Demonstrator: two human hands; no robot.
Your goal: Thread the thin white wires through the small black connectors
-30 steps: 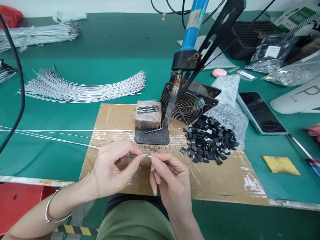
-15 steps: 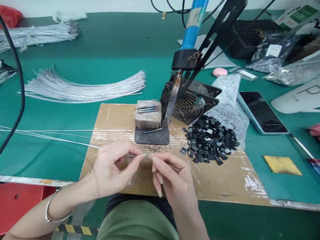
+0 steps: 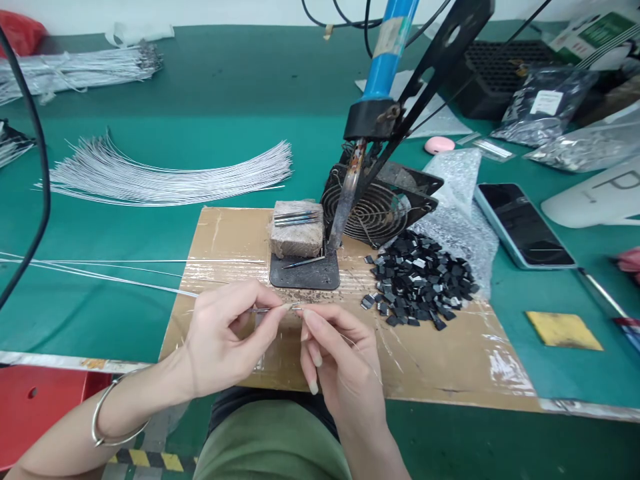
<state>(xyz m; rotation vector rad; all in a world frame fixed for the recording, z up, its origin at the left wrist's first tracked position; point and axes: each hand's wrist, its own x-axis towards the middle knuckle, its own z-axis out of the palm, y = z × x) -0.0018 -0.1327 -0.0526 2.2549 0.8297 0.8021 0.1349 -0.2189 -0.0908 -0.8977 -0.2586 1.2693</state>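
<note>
The left hand (image 3: 227, 337) and the right hand (image 3: 343, 363) are near each other, and each one pinches the thin wire (image 3: 257, 309) between its fingers. This wire is above the brown cardboard (image 3: 425, 360). It looks slender and greyish, with a very fine strand at the right hand; its tip I cannot tell.

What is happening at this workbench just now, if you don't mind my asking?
A person is pinching thin wire between the fingertips of the left hand and the right hand, close together over a cardboard sheet. Just beyond stands a soldering iron, tip down beside a small block. A pile of small black parts lies to the right, and a fan of white wires to the left.
</note>
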